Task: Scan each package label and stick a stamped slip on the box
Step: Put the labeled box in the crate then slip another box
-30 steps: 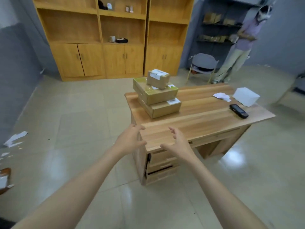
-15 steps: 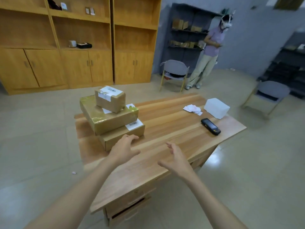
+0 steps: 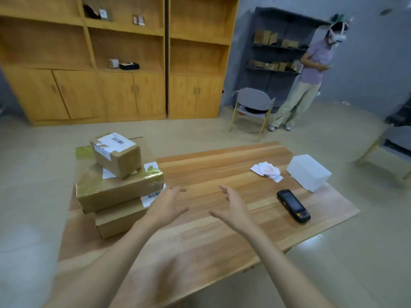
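Both hands empty, fingers spread apart over the worktop (image 3: pixel 200 236). Scanner (image 3: pixel 293 205) lies flat to the right, long axis near-far, so right hand (image 3: pixel 235 207) is closer. Box stack (image 3: pixel 120 185) sits far left, beside left hand (image 3: pixel 166 205); slips (image 3: pixel 266 171) far right.

wood-grain desk (image 3: pixel 222 236), taped cardboard boxes (image 3: pixel 120 190)

Glossy beige tile floor (image 3: pixel 200 132). Wooden cabinets (image 3: pixel 115 63) at 11 o'clock; grey shelving (image 3: pixel 278 54) and grey chair (image 3: pixel 253 103) at 1 o'clock; blue-grey wall (image 3: pixel 367 63).
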### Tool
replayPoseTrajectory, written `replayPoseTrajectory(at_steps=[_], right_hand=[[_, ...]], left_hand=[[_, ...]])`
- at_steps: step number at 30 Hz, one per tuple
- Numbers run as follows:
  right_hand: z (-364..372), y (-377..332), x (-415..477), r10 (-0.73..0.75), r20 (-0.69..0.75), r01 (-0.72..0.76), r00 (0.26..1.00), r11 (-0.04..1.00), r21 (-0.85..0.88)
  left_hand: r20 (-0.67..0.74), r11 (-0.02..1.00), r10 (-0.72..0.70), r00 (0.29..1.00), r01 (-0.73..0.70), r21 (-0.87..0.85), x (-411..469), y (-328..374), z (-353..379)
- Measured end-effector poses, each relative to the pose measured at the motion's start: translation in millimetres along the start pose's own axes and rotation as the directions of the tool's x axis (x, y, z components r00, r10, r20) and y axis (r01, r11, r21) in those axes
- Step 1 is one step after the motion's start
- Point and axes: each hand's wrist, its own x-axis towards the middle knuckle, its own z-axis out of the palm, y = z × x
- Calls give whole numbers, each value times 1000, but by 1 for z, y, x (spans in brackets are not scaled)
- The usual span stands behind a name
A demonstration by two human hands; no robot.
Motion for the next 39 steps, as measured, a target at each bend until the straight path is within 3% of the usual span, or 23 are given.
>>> replayPoseTrajectory(at_steps=[7, 14, 18, 23, 25, 30, 34, 39], right_hand=[[-38, 37, 63, -106, 144, 109, 984, 994, -15], [-36, 42, 105, -173, 276, 174, 946, 985, 22], [-14, 28, 123, -204, 341, 184, 918, 979, 89], [19, -4, 144, -247, 425, 189, 871, 966, 174], [32, -25, 154, -284, 443, 209, 850, 955, 211], [72, -87, 183, -358, 487, 265, 797, 931, 252], [101, -113, 202, -366, 476, 283, 800, 929, 239], [123, -114, 220, -324, 495, 218, 806, 940, 262]], left_hand=[[-107, 983, -185, 977, 181, -40, 27, 26, 26], [-232, 933, -359, 904, 348, -88, 22, 34, 32], [-359, 901, -435, 826, 401, -168, 14, 17, 19], [-529, 832, -550, 646, 484, -273, 15, -10, -12], [-544, 818, -573, 613, 475, -325, 20, -25, -30], [-547, 805, -593, 591, 431, -407, 42, -57, -70], [-513, 823, -559, 652, 358, -441, 61, -74, -87], [-475, 805, -562, 677, 315, -503, 77, -89, -91]])
